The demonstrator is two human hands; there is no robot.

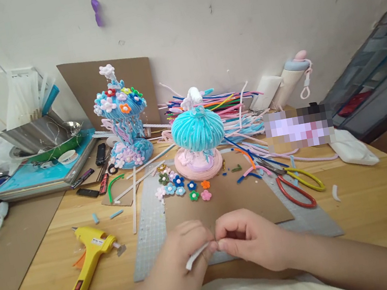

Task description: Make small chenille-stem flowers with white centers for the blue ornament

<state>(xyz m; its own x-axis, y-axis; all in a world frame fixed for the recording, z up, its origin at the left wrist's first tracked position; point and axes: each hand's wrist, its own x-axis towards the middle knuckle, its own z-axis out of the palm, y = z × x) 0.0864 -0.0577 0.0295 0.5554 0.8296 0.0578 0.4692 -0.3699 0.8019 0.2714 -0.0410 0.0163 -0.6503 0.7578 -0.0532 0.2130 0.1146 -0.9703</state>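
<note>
My left hand (179, 262) and my right hand (248, 240) meet at the near edge of the table, both pinched on a short white pipe cleaner (196, 257). They rest over a brown cardboard sheet (233, 198) on a grey cutting mat (149, 233). Beyond the hands lie several small pipe-cleaner flowers (182, 189). Behind those stands a light blue pipe-cleaner mushroom (197, 136) on a pink base. A second, flower-covered blue mushroom (122, 122) stands further left.
A yellow glue gun (89, 258) lies at the left. Scissors with red and yellow handles (296, 187) lie at the right. A heap of coloured pipe cleaners (224, 109) is at the back. A metal bowl (42, 134) sits on stacked boards, far left.
</note>
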